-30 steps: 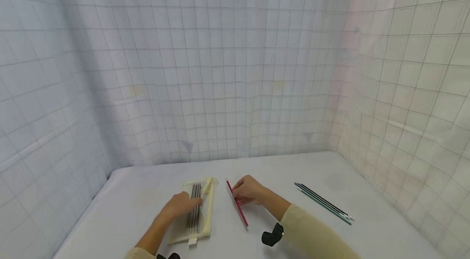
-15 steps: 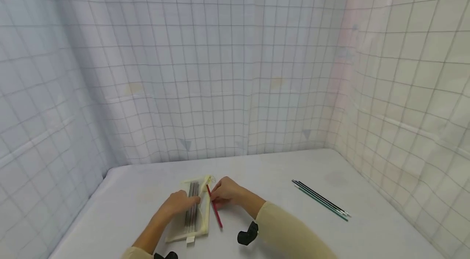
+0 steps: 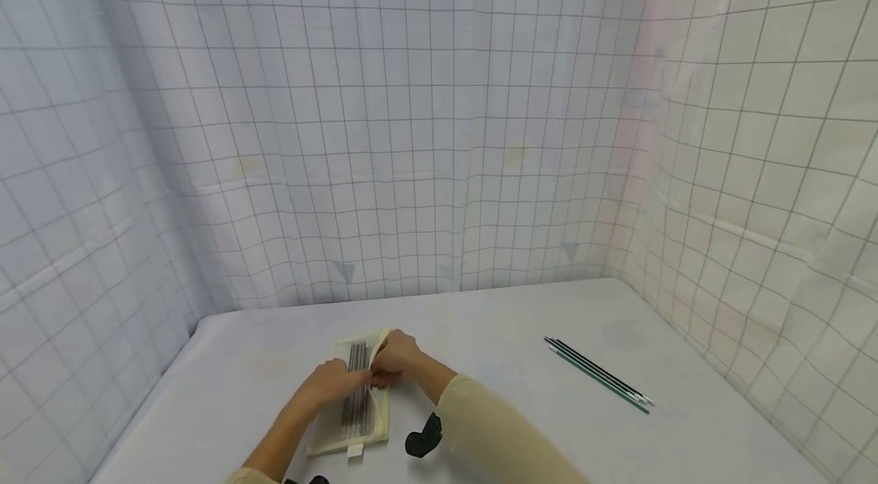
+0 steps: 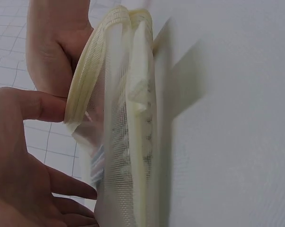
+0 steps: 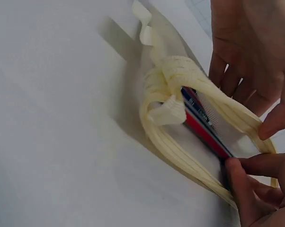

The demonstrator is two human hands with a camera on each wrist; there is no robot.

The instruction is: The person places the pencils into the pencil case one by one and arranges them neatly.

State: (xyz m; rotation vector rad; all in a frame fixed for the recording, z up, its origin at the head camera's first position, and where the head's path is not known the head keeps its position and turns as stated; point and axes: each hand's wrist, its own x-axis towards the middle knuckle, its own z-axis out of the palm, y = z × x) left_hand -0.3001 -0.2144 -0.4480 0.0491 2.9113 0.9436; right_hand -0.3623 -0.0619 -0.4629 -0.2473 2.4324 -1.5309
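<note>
A cream-edged mesh pencil pouch lies on the table, several pencils showing through its mesh. My left hand holds the pouch's zipper edge between thumb and fingers, so the mouth gapes. At that mouth, my right hand pinches a red pencil with thumb and forefinger. In the right wrist view the pencil lies inside the opening, beside a dark blue one. The head view hides the red pencil behind my right hand.
Several black and green pencils lie together at the right of the white table. Gridded white curtains hang behind and at both sides. A small white tab sticks out from the pouch's near end.
My right hand has moved left with the red pencil, from beside the pouch to its mouth. The pencil has gone into the opening. My left hand has stayed at the pouch.
</note>
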